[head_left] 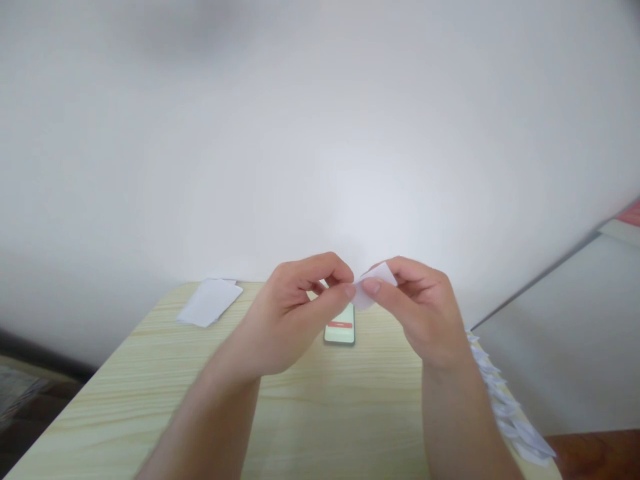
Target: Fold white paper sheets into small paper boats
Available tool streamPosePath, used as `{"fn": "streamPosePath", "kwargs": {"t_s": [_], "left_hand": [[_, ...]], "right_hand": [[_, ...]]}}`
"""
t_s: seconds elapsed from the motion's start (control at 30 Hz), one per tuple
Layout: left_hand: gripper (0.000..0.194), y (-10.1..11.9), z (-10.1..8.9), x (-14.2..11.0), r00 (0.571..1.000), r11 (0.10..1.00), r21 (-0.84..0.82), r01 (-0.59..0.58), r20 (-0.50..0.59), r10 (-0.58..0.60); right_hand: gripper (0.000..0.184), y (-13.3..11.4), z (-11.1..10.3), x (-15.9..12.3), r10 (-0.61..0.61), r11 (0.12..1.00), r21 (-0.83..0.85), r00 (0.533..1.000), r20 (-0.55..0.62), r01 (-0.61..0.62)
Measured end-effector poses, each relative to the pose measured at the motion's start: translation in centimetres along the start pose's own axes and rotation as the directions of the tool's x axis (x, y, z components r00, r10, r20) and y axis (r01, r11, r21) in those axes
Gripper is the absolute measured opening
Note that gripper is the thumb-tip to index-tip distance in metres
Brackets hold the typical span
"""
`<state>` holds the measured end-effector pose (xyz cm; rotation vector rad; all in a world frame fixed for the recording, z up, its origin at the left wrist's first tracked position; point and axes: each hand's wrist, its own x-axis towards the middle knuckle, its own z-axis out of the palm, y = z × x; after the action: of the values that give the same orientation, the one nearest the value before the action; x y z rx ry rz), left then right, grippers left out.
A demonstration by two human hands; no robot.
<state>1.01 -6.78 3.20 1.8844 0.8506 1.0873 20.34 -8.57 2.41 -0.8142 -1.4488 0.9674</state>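
From here, my head view shows a small piece of white paper [384,272] above the desk [340,413]. The left hand [295,310] pinches its left end; the right hand [425,310] grips its middle, thumb in front. I judge it light, limp, easily creased, best taken by its edges. Its long axis seems to slant up rightward, corner leading.

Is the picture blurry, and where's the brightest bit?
Head view: soft and hazy all over; head view: the wall glows brightest above the right hand; head view: writing on the phone is too fuzzy to read.
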Motion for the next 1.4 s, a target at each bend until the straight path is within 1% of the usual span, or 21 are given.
{"fn": "streamPosePath", "kwargs": {"t_s": [0.1,0.2,0.33,0.47,0.57,0.67,0.73,0.8,0.9,1.0,1.07,1.2,1.3,1.4], "left_hand": [[0.022,0.0,-0.1,0.0,0.999,0.999,0.042,0.011,0.053,-0.013],[0.021,0.2,-0.2,0.1,0.992,0.997,0.074,-0.004,0.126,-0.006],[0.021,0.2,-0.3,0.2,0.986,0.999,0.043,0.030,0.162,-0.036],[0.023,-0.2,-0.3,0.2,0.989,0.998,0.015,0.068,0.134,-0.069],[0.024,-0.5,-0.4,0.2,0.997,0.998,0.025,0.056,0.060,-0.058],[0.024,-0.6,-0.6,0.4,0.999,0.998,0.055,0.040,-0.007,-0.040],[0.024,-0.6,-0.7,0.5,1.000,0.998,0.051,0.028,-0.013,-0.028],[0.025,-0.7,-0.8,0.5,1.000,0.999,0.032,0.026,-0.017,-0.026],[0.026,-0.8,-0.9,0.5,0.998,0.999,0.002,0.050,-0.028,-0.050],[0.026,-0.9,-1.1,0.4,0.997,0.997,-0.025,0.075,-0.025,-0.076],[0.025,-0.9,-1.2,0.4,0.996,0.996,-0.041,0.077,-0.041,-0.079],[0.021,-0.7,-1.2,0.6,0.993,0.995,-0.064,0.078,-0.088,-0.083],[0.019,-0.8,-1.3,0.7,0.993,0.994,-0.076,0.074,-0.082,-0.080],[0.019,-0.8,-1.5,0.7,0.994,0.995,-0.047,0.083,-0.061,-0.086]], "right_hand": [[0.012,0.1,-0.4,0.1,0.022,0.995,-0.096,0.999,0.030,-0.019],[0.011,0.2,-0.6,0.0,0.028,0.992,-0.126,0.998,0.052,-0.021],[0.013,0.3,-0.7,-0.3,0.007,0.987,-0.159,0.999,0.044,0.000],[0.013,0.2,-0.5,-0.3,0.009,0.985,-0.171,0.999,0.043,-0.002],[0.019,0.4,-0.3,-0.1,0.028,0.988,-0.153,0.999,0.041,-0.021],[0.026,0.7,-0.1,0.1,0.066,0.990,-0.133,0.995,0.072,-0.056],[0.028,0.9,-0.1,0.2,0.070,0.988,-0.141,0.995,0.075,-0.059],[0.026,1.1,-0.2,0.3,0.057,0.988,-0.150,0.997,0.054,-0.048],[0.025,1.1,-0.3,0.3,0.054,0.988,-0.144,0.998,0.036,-0.048],[0.028,1.1,-0.5,0.4,0.079,0.986,-0.147,0.996,0.030,-0.074],[0.029,1.1,-0.8,0.4,0.080,0.983,-0.166,0.996,0.028,-0.075],[0.025,1.0,-1.1,0.5,0.053,0.983,-0.178,0.998,0.043,-0.045],[0.027,1.0,-1.1,0.5,0.053,0.986,-0.158,0.997,0.047,-0.045],[0.029,1.1,-1.1,0.5,0.056,0.987,-0.153,0.998,0.034,-0.050]]}}
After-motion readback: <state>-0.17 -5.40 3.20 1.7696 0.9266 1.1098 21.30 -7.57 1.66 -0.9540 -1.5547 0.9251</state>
